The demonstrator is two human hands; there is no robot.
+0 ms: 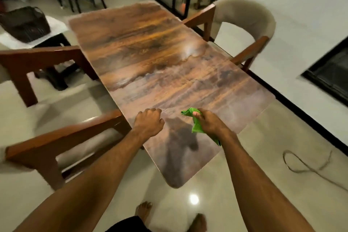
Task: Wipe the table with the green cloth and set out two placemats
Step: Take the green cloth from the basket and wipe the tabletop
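Note:
A long brown table (pixel 150 58) with a streaked wood-grain top runs away from me. My right hand (pixel 209 121) grips a bunched green cloth (pixel 195 127) just above the table's near end; part of the cloth hangs below the hand. My left hand (pixel 149 121) hovers over the near left part of the table with its fingers curled into a fist, holding nothing. No placemats are in view.
Wooden chairs stand at the table's left side (pixel 62 137) (pixel 28 62), and a padded chair (pixel 243 22) at its right. A dark basket (pixel 24 22) sits on a white surface at far left. A cable (pixel 308 165) lies on the tiled floor at right.

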